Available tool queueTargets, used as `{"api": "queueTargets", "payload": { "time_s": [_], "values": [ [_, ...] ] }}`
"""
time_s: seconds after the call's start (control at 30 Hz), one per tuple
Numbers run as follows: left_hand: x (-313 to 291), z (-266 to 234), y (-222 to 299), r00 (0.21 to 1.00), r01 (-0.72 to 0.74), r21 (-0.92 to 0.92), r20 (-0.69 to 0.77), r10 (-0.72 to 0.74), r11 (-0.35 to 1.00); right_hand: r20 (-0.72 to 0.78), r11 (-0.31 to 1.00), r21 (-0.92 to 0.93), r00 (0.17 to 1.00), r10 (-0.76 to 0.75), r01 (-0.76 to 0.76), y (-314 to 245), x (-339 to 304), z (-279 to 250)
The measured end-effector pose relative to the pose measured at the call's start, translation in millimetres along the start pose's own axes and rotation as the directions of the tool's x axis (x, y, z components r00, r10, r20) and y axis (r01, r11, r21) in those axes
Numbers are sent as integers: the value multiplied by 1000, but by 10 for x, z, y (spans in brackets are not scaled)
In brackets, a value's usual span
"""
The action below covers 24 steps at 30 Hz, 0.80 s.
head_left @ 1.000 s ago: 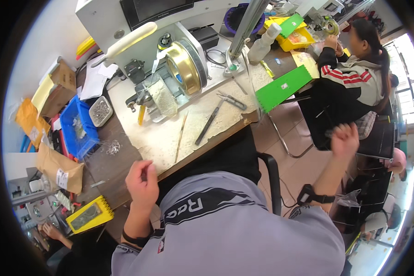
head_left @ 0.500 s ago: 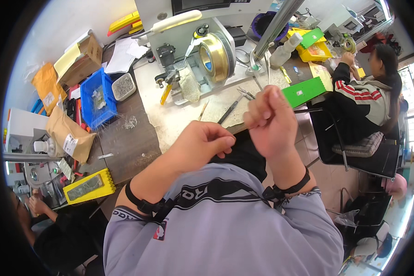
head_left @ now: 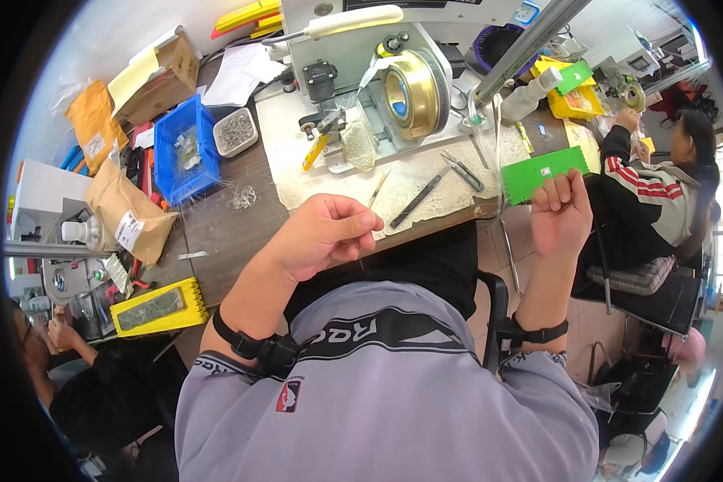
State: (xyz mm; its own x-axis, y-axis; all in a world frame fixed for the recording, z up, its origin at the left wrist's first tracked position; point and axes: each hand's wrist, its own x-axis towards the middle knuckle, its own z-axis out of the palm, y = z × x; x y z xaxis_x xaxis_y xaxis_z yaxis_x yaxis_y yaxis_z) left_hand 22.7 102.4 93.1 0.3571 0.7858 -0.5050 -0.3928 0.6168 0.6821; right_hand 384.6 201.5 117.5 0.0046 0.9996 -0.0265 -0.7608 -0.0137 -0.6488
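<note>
Here, left hand [head_left: 325,233] and right hand [head_left: 562,215] curl near the desk edge [head_left: 450,221], grasp unclear, open room between.

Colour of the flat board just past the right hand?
Bright green board, with a small whitish label; head view shows it best.

You are holding your left hand [head_left: 325,234] near the front edge of the tabletop [head_left: 229,233], its thumb and index finger coming close together; anything thin between them is too small to make out. Your right hand [head_left: 562,215] is hanging well apart, fingers loosely curled, overlapping the green board [head_left: 530,177] in view. Ahead of you, black tweezers [head_left: 416,201] are lying beside a grey metal tool [head_left: 464,172], and a gold spool [head_left: 434,96] is standing upright behind them. Leftward, a blue tray [head_left: 163,157] is resting beside a wire clump [head_left: 243,197].
</note>
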Motion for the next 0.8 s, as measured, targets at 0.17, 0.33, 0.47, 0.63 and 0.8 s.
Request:
{"api": "queueTargets", "payload": {
  "time_s": [0.17, 0.33, 0.47, 0.63, 0.8],
  "values": [
    [21, -69, -7, 998, -40, -35, 45, 42, 999, -30, 998, -28, 998, -53, 53, -188, 85, -317],
    [52, -69, 7, 999, -40, 18, 26, 39, 999, -76, 992, -126, 997, -4, -5, -134, 65, -395],
    [2, 28, 73, 997, -67, 148, -26, 71, 987, -26, 281, -958, 962, -272, 54, -173, 144, -511],
    [-57, 174, 186, 991, -116, 245, -32, 128, 962, 377, -655, -755, 841, -389, 36, -423, 155, -324],
    [-53, 258, 264, 990, -128, 320, -19, 141, 939, 465, -5, -862, 787, -405, 507, 145, -331, 484]
  ]
}}
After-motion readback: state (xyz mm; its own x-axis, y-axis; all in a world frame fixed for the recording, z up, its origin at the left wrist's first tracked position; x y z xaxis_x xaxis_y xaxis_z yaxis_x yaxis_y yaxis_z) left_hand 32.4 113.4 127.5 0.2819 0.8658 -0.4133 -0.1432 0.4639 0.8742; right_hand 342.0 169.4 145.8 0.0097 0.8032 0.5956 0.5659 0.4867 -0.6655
